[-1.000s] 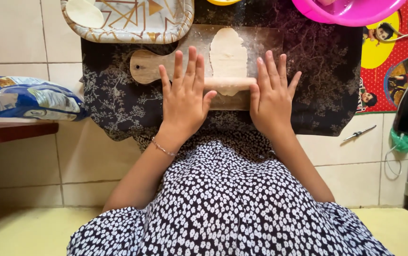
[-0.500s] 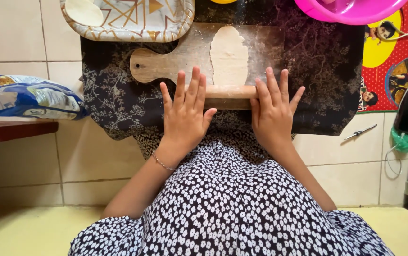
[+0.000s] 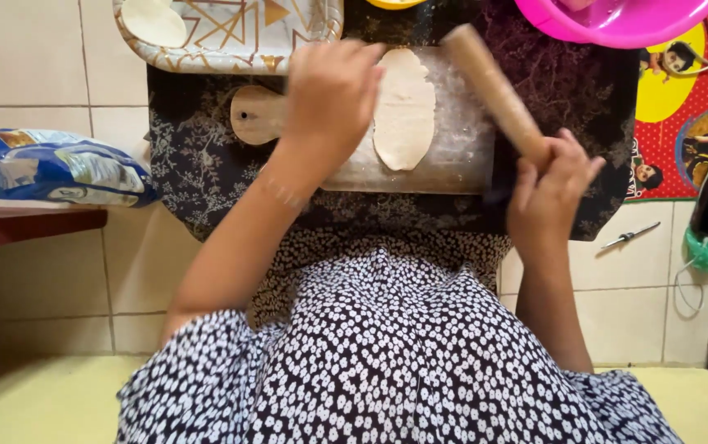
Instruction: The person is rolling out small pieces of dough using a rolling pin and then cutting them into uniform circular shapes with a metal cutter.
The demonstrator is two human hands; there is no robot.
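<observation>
We see the thin, pale oval of rolled dough (image 3: pixel 404 108) lying flat on the floured wooden board (image 3: pixel 453 156) — soft, floppy, tear-prone, so best lifted w/ spread fingers under an edge — left hand (image 3: pixel 331 86) curled at its rim, right hand (image 3: pixel 553 182) closed round the wooden rolling pin (image 3: pixel 494 89).

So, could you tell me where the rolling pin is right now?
In the head view, right of centre: the right hand holds the rolling pin tilted over the board's right edge, beside the dough.
</observation>
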